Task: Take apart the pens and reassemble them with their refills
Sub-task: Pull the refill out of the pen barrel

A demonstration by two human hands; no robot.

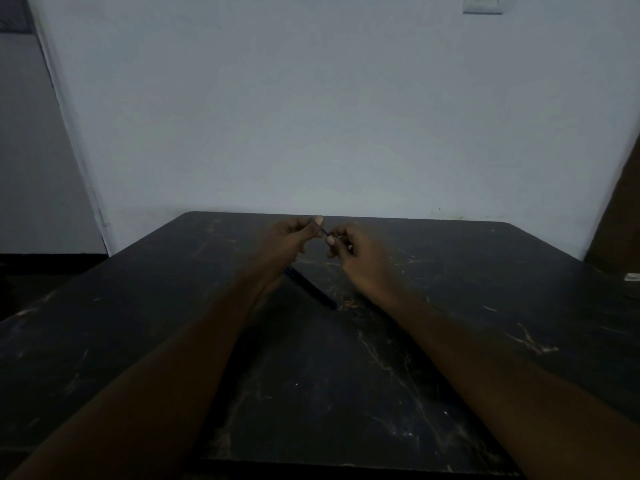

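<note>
Both my hands are raised over the far middle of the dark marble table [450,341]. My left hand [289,242] and my right hand [356,254] pinch the two ends of a thin dark blue pen part [325,232], which bridges the small gap between the fingertips. Whether it is a refill or a slim barrel is too dim to tell. A second dark pen [311,287] lies flat on the table just below the hands, slanting from upper left to lower right; its upper end is hidden behind my left wrist.
A small pale object [632,277] sits at the table's right edge. A plain white wall [311,116] stands right behind the table, with a switch plate [483,3] high up. The scene is dim.
</note>
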